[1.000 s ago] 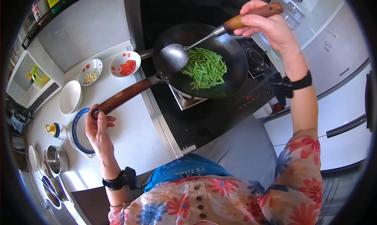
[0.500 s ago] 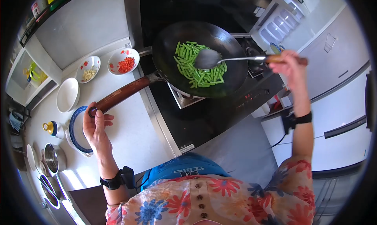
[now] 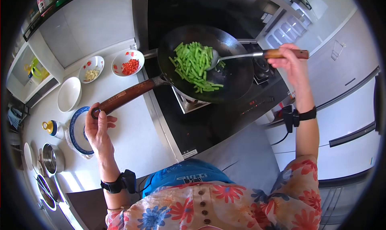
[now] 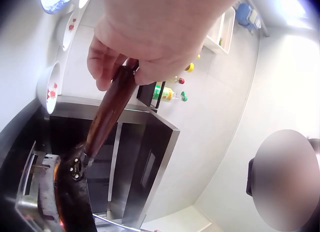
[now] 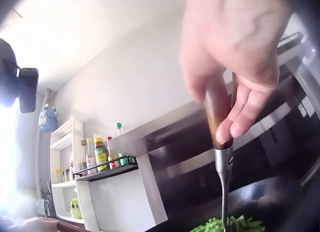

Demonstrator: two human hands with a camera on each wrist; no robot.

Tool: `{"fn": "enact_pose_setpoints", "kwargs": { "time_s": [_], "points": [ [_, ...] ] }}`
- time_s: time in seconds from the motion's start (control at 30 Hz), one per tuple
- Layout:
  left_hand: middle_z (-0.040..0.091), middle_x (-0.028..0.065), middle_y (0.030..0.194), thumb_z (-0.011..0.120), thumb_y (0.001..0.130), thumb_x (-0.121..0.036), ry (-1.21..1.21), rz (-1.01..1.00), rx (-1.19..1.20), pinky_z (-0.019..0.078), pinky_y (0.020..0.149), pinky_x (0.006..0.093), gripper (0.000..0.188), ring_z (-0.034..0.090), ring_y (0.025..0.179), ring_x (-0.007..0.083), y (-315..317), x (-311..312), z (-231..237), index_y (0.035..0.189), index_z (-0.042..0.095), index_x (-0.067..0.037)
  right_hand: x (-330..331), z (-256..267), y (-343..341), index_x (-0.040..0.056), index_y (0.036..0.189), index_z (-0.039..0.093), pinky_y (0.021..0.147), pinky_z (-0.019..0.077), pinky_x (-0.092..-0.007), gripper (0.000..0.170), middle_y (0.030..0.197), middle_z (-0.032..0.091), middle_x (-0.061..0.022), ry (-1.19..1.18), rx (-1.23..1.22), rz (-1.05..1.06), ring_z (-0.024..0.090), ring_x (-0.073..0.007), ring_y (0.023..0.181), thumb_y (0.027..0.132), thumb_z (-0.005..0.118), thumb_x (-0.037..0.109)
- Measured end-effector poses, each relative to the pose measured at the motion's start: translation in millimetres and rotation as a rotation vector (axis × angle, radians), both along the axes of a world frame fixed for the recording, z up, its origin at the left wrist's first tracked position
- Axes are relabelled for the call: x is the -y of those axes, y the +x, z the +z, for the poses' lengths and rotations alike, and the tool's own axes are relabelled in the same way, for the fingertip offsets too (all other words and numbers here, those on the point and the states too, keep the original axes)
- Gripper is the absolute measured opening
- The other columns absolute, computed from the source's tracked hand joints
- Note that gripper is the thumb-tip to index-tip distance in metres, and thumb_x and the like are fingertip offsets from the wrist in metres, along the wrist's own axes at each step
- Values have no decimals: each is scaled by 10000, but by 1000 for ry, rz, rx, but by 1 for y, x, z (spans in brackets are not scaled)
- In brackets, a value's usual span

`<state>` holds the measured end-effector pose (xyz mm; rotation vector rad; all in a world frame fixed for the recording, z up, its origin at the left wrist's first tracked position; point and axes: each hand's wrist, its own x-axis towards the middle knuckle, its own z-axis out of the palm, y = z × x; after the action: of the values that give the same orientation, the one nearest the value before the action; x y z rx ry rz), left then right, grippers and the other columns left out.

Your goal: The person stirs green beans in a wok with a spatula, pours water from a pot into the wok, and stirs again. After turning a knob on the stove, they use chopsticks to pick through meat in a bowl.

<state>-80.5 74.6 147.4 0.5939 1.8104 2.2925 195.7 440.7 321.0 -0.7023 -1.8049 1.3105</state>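
Observation:
My left hand (image 3: 99, 136) grips the end of the long wooden handle (image 3: 130, 95) of a dark wok (image 3: 238, 79), which sits on the stove. In the left wrist view the fingers curl round that handle's tip. Cut green beans (image 3: 192, 65) are heaped in the left part of the wok. My right hand (image 3: 292, 67) holds a ladle (image 3: 239, 57) by its brown wooden grip, thumb and fingers wrapped around it in the right wrist view. The ladle's bowl is down in the wok, against the right side of the beans and partly hidden by them.
Left of the stove, the white counter (image 3: 132, 129) bears a bowl of chopped red pepper (image 3: 130, 67), a bowl of garlic pieces (image 3: 91, 74), a white bowl (image 3: 69, 94), a blue-rimmed plate (image 3: 73, 135) and a steel pot (image 3: 53, 159). Sauce bottles (image 5: 101, 154) line a wall shelf.
The ladle, raised at the wok's left a second ago, has swung over and down to the beans' right side. The beans have shifted left. My left hand keeps its hold on the handle.

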Motion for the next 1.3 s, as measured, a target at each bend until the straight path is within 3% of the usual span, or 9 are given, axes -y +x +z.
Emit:
{"fn": "enact_pose_setpoints", "kwargs": {
  "time_s": [0.1,0.23,0.37,0.53,0.67,0.83,0.97,1.17,1.3],
  "points": [
    [564,48,829,546,870,-175,3,2,-6,427,532,211,317,584,643,128,2,-3,1,1127,499,5,-4,25,9,7,882,547,594,513,-258,128,805,609,-124,208,114,14,647,-217,683,797,580,97],
    [555,44,830,547,870,-173,17,8,3,427,533,211,316,586,647,130,2,-3,1,1125,499,6,-20,11,10,17,879,558,620,509,-258,123,812,609,-105,291,182,-37,645,-200,698,795,590,101],
    [544,41,827,544,871,-172,14,14,-4,426,535,212,313,587,651,131,3,-3,3,1123,499,9,-5,-41,-1,10,871,565,606,522,-260,101,821,607,-100,-17,-12,41,647,-228,692,801,587,79],
    [544,42,825,547,869,-172,-6,14,1,428,536,215,317,588,654,133,3,-2,3,1125,498,10,24,-8,20,-37,932,500,613,539,-301,138,836,599,-206,119,-87,77,644,-290,674,825,526,45],
    [539,38,817,551,867,-174,13,23,-10,430,539,215,319,590,657,131,5,-4,4,1121,500,13,45,-25,25,-39,923,491,603,548,-317,125,836,600,-205,59,-116,93,643,-287,660,832,514,44],
    [537,36,810,551,867,-171,7,18,-17,431,540,213,315,590,659,128,3,-2,4,1116,503,16,56,-87,46,-42,956,471,564,548,-303,172,845,609,-203,-71,-70,-200,646,-267,647,840,528,71],
    [536,35,809,552,866,-167,9,20,-19,430,535,213,313,589,657,126,3,-3,4,1116,504,15,52,-115,40,-17,976,473,561,547,-304,195,867,612,-197,-188,-192,-258,650,-275,668,841,542,106],
    [523,32,800,548,869,-164,-32,30,12,428,533,213,308,586,653,127,4,-2,7,1114,504,17,42,-85,63,-2,1034,483,580,541,-306,251,903,621,-189,-182,-44,-266,652,-267,717,842,552,144],
    [529,34,808,548,868,-166,-6,23,-20,429,534,212,303,588,654,129,3,-2,3,1110,507,13,35,-89,51,-4,1014,497,583,540,-306,250,887,621,-186,-190,-77,-222,651,-253,698,826,579,139]
  ]
}}
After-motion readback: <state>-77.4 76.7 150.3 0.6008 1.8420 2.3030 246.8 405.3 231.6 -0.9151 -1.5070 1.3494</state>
